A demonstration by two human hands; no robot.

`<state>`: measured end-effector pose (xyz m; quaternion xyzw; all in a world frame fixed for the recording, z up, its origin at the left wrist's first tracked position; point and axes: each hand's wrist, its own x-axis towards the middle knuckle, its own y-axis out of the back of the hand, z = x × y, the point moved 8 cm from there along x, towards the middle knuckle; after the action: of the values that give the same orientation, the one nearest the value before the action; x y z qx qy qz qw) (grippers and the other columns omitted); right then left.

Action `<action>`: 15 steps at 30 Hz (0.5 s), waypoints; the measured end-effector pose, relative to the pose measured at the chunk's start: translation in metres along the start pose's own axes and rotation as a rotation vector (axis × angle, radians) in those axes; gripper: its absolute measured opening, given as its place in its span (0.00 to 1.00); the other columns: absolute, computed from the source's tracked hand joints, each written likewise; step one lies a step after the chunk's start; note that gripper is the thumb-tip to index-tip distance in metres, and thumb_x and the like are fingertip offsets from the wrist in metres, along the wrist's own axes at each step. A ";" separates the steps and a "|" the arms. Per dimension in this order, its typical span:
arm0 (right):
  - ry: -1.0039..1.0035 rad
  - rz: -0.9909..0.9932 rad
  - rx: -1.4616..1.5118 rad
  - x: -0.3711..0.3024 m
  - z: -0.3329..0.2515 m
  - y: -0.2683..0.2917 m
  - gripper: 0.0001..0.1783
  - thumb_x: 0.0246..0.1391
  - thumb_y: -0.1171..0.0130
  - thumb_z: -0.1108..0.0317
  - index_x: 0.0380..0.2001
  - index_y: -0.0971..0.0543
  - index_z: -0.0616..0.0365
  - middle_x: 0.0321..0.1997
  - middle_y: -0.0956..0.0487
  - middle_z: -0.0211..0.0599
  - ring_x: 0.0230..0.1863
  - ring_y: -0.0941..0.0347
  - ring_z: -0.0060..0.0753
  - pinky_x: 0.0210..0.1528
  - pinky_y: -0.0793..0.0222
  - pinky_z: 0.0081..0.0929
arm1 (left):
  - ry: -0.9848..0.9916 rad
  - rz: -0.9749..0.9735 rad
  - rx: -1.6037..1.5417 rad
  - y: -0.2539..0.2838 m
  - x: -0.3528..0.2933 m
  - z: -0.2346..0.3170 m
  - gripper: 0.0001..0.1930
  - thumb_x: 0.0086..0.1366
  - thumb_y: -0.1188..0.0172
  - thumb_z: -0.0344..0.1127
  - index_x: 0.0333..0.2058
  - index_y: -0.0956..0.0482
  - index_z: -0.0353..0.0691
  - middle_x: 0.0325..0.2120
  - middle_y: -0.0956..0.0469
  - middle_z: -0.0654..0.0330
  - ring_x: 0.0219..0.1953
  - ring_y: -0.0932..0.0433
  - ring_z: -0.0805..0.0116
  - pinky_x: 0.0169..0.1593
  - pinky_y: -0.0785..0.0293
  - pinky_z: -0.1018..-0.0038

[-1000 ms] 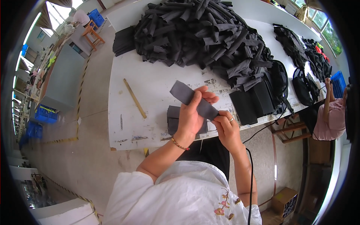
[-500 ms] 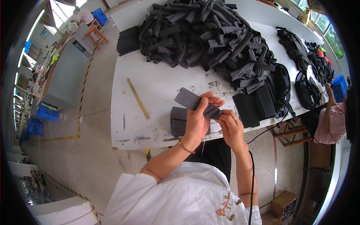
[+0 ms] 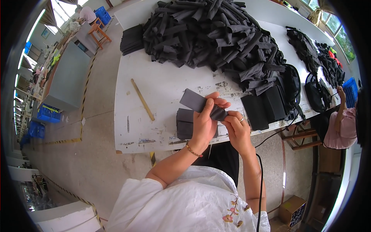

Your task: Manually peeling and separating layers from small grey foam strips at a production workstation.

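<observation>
Your left hand [image 3: 205, 123], half closed, grips a dark grey strip [image 3: 193, 100]; your right hand [image 3: 237, 129], nearly closed, pinches its right end above the white tabletop [image 3: 166, 81].

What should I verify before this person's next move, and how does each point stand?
1. Left hand holding the strip: ok, thumb on top.
2. Right hand on the strip: ok, fingers at its lower right end.
3. Strip flat along its length: not ok, it looks bent between the hands.
4. Stack squared up: cannot tell, the left hand and wrist hide part.
5. Stick apart from both hands: ok, it lies to their left.
</observation>
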<state>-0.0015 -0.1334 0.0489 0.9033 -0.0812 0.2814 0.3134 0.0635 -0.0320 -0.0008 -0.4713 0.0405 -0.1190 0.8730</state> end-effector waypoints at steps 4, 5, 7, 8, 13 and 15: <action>0.013 0.003 -0.016 0.001 0.000 -0.001 0.09 0.48 0.36 0.80 0.33 0.25 0.63 0.38 0.25 0.43 0.34 0.25 0.47 0.33 0.28 0.34 | 0.005 0.007 -0.009 0.002 0.000 0.000 0.16 0.72 0.48 0.38 0.51 0.27 0.35 0.38 0.20 0.55 0.44 0.21 0.57 0.52 0.27 0.64; 0.021 0.002 -0.016 0.001 0.000 -0.002 0.09 0.48 0.36 0.80 0.33 0.25 0.63 0.38 0.25 0.43 0.34 0.25 0.47 0.33 0.28 0.34 | 0.005 0.007 -0.010 0.003 0.001 -0.001 0.16 0.72 0.48 0.38 0.51 0.27 0.35 0.38 0.20 0.55 0.44 0.21 0.57 0.52 0.27 0.64; 0.003 -0.002 -0.016 -0.001 0.003 -0.003 0.09 0.48 0.36 0.80 0.33 0.25 0.63 0.39 0.25 0.43 0.34 0.25 0.46 0.34 0.28 0.33 | 0.025 -0.002 -0.005 0.004 0.001 -0.001 0.16 0.72 0.48 0.39 0.52 0.27 0.35 0.39 0.20 0.54 0.45 0.21 0.56 0.53 0.27 0.63; -0.009 -0.008 -0.015 -0.002 0.004 -0.003 0.09 0.48 0.36 0.80 0.33 0.25 0.63 0.39 0.25 0.42 0.34 0.25 0.44 0.34 0.28 0.33 | 0.040 -0.011 -0.001 0.004 0.002 -0.002 0.16 0.71 0.48 0.39 0.52 0.27 0.34 0.40 0.20 0.53 0.46 0.21 0.55 0.54 0.28 0.63; -0.297 0.048 0.257 -0.005 0.014 -0.014 0.06 0.52 0.37 0.78 0.33 0.24 0.64 0.41 0.26 0.37 0.37 0.29 0.29 0.39 0.31 0.23 | 0.071 0.015 0.005 0.001 0.007 0.004 0.18 0.72 0.49 0.41 0.53 0.29 0.34 0.45 0.21 0.51 0.51 0.23 0.53 0.59 0.30 0.59; -0.554 0.302 0.706 -0.021 0.040 -0.026 0.05 0.54 0.37 0.76 0.31 0.23 0.65 0.41 0.28 0.32 0.39 0.32 0.22 0.41 0.33 0.18 | 0.008 0.022 0.027 -0.001 0.011 0.012 0.20 0.73 0.51 0.42 0.54 0.30 0.31 0.46 0.22 0.48 0.55 0.26 0.50 0.63 0.34 0.57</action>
<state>0.0079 -0.1380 -0.0025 0.9738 -0.1917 0.0827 -0.0906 0.0762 -0.0256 0.0071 -0.4584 0.0475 -0.1120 0.8804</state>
